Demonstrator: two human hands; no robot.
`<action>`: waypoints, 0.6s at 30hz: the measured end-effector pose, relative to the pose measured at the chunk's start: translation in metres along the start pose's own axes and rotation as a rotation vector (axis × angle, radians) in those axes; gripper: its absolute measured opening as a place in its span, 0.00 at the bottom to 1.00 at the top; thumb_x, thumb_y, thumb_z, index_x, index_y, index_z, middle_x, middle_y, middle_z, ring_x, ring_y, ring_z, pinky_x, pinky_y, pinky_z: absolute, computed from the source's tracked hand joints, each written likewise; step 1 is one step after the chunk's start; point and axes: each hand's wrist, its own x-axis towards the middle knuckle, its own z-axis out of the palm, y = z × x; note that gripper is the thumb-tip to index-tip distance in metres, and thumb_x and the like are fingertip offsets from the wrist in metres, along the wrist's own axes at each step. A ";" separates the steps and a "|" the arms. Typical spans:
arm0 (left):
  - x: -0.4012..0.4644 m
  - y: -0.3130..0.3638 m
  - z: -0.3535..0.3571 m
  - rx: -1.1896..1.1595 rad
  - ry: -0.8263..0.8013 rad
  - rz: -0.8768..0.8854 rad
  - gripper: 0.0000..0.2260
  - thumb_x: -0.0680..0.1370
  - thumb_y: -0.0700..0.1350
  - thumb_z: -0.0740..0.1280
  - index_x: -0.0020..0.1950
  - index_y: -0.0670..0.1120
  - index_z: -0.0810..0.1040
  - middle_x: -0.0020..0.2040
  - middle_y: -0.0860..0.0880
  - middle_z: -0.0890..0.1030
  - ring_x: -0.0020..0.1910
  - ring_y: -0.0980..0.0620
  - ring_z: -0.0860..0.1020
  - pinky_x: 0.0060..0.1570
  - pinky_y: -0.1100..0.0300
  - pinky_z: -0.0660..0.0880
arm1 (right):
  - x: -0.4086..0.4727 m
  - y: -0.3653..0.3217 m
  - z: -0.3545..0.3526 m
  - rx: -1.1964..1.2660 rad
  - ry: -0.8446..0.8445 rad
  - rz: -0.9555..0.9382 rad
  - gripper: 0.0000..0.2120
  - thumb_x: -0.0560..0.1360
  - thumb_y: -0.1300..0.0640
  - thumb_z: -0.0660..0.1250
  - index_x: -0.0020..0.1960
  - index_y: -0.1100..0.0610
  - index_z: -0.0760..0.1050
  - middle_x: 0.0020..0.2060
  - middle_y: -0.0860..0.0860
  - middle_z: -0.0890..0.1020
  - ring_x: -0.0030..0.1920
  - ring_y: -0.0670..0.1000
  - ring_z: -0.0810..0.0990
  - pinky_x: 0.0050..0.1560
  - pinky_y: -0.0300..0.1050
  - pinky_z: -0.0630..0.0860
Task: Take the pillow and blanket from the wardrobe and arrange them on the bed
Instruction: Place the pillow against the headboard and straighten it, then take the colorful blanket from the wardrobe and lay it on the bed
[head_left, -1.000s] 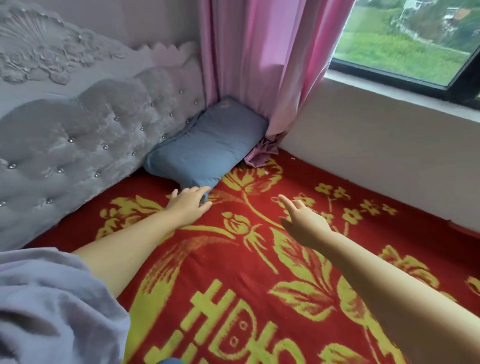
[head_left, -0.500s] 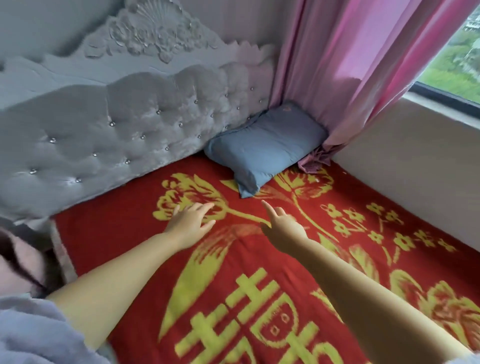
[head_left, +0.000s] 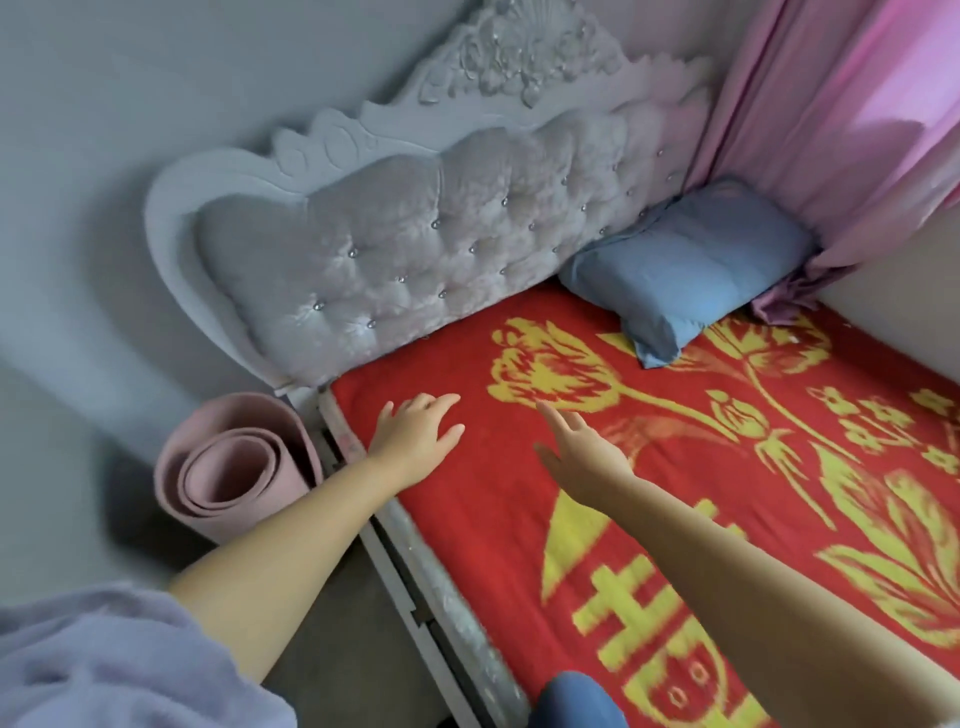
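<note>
Pillow (head_left: 691, 273) by headboard (head_left: 415, 249), well beyond both flat hands on blanket (head_left: 519, 509)

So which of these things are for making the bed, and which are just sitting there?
For the job:
- blue pillow, in the corner against the headboard
- red blanket, spread over the bed
- left hand, flat on the blanket
- right hand, open above it

Just there:
- rolled pink mat, on the floor beside the bed
- grey headboard
- pink curtain
</note>
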 end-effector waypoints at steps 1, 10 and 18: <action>-0.011 -0.005 0.001 -0.012 -0.001 -0.010 0.21 0.78 0.56 0.57 0.71 0.54 0.64 0.67 0.48 0.72 0.66 0.46 0.70 0.70 0.42 0.58 | -0.004 -0.010 0.003 -0.011 -0.007 -0.010 0.27 0.81 0.45 0.52 0.76 0.44 0.46 0.70 0.53 0.65 0.59 0.57 0.76 0.40 0.50 0.77; -0.141 -0.070 -0.023 -0.022 0.103 -0.157 0.23 0.79 0.55 0.58 0.72 0.51 0.63 0.67 0.46 0.73 0.64 0.44 0.72 0.63 0.48 0.67 | -0.046 -0.090 0.030 -0.099 -0.055 -0.185 0.27 0.81 0.44 0.52 0.77 0.45 0.47 0.70 0.52 0.65 0.59 0.57 0.76 0.45 0.53 0.79; -0.331 -0.096 -0.010 -0.090 0.168 -0.365 0.22 0.78 0.54 0.60 0.70 0.49 0.66 0.63 0.45 0.75 0.60 0.42 0.74 0.57 0.52 0.71 | -0.138 -0.189 0.087 -0.160 -0.163 -0.470 0.26 0.81 0.46 0.53 0.76 0.47 0.51 0.69 0.54 0.66 0.62 0.59 0.74 0.51 0.56 0.78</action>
